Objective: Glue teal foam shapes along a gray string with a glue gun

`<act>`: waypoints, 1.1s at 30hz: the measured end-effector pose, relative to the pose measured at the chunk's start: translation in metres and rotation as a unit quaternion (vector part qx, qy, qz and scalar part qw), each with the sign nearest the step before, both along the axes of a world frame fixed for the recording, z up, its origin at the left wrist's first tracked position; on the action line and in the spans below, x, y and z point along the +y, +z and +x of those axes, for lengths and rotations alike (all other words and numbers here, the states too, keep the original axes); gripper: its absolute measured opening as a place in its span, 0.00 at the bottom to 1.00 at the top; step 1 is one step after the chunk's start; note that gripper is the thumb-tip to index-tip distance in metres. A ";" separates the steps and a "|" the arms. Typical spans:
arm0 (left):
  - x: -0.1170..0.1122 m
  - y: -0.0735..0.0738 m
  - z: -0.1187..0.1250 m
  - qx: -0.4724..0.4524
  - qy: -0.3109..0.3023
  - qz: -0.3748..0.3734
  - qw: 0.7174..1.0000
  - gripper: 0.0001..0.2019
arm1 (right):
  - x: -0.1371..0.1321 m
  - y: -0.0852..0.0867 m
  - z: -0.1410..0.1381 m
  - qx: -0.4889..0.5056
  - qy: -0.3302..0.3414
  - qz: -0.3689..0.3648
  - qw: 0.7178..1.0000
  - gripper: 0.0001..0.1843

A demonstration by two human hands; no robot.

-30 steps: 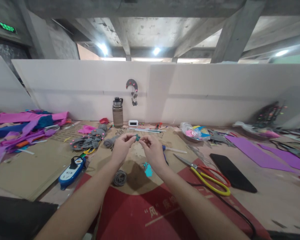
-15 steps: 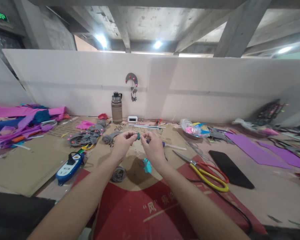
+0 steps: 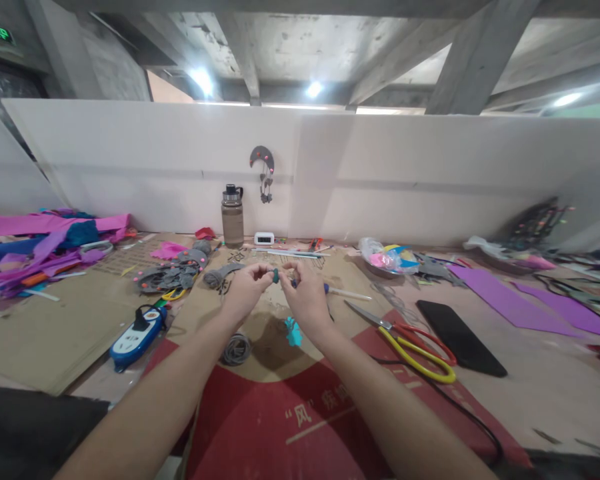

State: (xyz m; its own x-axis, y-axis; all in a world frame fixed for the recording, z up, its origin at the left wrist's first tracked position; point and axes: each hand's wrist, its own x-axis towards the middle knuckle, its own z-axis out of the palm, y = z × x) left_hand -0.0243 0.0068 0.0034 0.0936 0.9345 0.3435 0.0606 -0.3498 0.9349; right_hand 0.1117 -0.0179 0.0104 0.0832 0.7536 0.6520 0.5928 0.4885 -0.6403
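Observation:
Above the cardboard, a small dark teal piece (image 3: pixel 275 275), perhaps felt, sits between my two hands. My left hand (image 3: pixel 247 287) pinches it between thumb and index finger. Curled close against its right side are the fingertips of my right hand (image 3: pixel 305 293); the exact contact is too small to make out. Below them, several bright turquoise cut pieces (image 3: pixel 293 331) lie on the cardboard. A coil of grey cord (image 3: pixel 237 349) rests near my left forearm. Partly behind my right hand is a tool with a blue handle and a pale rod (image 3: pixel 350 293).
Large scissors (image 3: pixel 415 347) with red and yellow handles lie beside a black phone (image 3: pixel 460 337) on the right. A blue-and-white power strip (image 3: pixel 137 339) is on the left. Behind stand a bottle (image 3: pixel 233 220), a small white clock (image 3: pixel 264 239) and a bowl of scraps (image 3: pixel 387 260).
The right fingertips have shifted slightly away from the teal piece, which now shows more at the left fingertips. The whole view has moved slightly; other things lie as before.

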 end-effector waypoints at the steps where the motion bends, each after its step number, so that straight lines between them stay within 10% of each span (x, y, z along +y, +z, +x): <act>1: 0.000 0.000 0.000 -0.005 -0.006 -0.001 1.000 0.09 | 0.000 0.000 0.000 -0.001 0.010 -0.002 1.000 0.08; 15: -0.007 0.012 -0.001 -0.114 -0.173 -0.157 0.966 0.15 | 0.012 -0.006 0.017 0.256 0.152 -0.164 0.940 0.11; 33: 0.002 -0.001 -0.008 -0.086 -0.071 -0.140 0.984 0.15 | 0.000 -0.005 0.021 0.225 0.135 -0.173 0.950 0.10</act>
